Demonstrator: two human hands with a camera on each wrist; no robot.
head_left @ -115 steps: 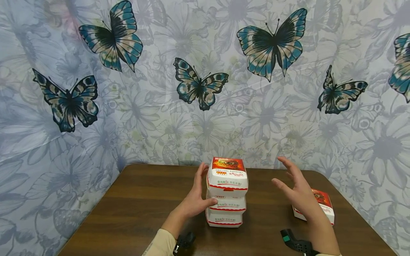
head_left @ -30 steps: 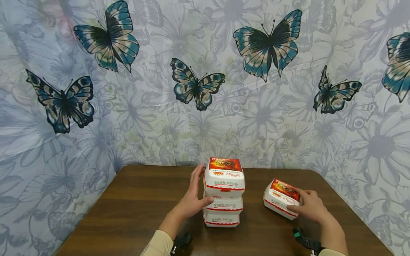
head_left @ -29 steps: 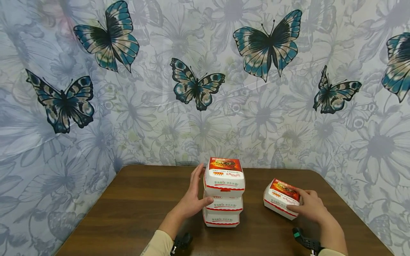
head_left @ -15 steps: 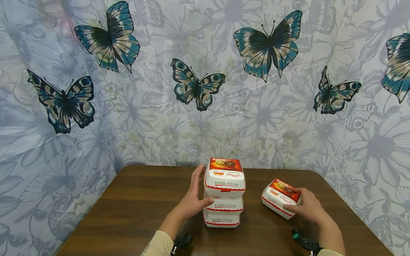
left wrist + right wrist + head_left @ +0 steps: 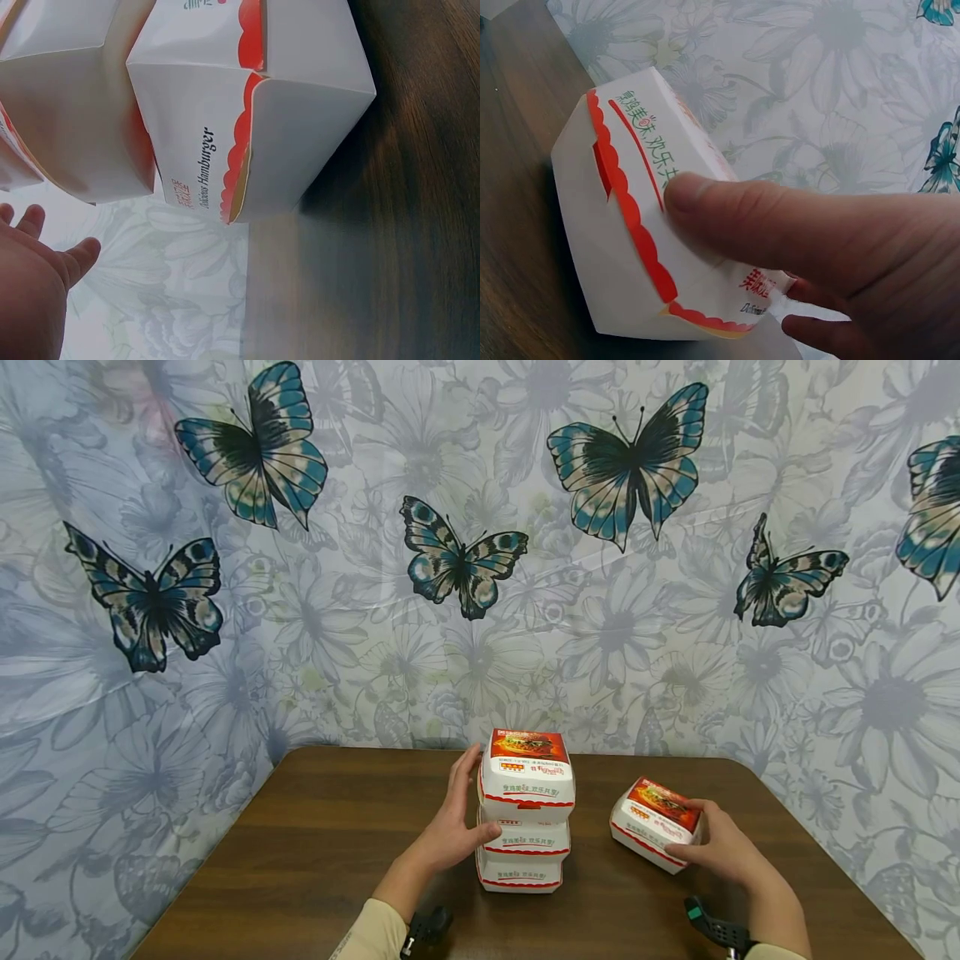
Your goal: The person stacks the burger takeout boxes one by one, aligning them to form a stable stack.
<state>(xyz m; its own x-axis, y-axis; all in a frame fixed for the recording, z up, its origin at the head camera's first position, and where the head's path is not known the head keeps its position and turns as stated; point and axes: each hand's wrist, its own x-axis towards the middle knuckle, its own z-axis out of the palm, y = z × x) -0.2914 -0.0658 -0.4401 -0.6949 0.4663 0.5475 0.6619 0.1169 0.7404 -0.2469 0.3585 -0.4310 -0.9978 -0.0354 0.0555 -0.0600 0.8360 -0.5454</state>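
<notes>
Three white hamburger boxes (image 5: 525,839) with red scalloped edges stand stacked near the table's middle, the top one showing a burger picture. My left hand (image 5: 450,831) is at the stack's left side, fingers extended upward and thumb near the middle box. In the left wrist view, the left hand (image 5: 34,277) shows below the stacked boxes, with a gap to the bottom box (image 5: 195,112). To the right, my right hand (image 5: 723,852) grips another hamburger box (image 5: 652,822), turned at an angle. Its thumb (image 5: 705,202) presses the front face; the other fingers are partly hidden behind the right side.
A brown wooden table (image 5: 337,827) lies under the boxes. Behind it hangs a floral cloth (image 5: 360,677) with printed butterflies (image 5: 465,560). Black straps with camera mounts sit at both wrists.
Since the earliest frame, my right hand has come down onto the single box, which has shifted left and turned. Over the last second it moved slightly further left. The left hand stays by the stack.
</notes>
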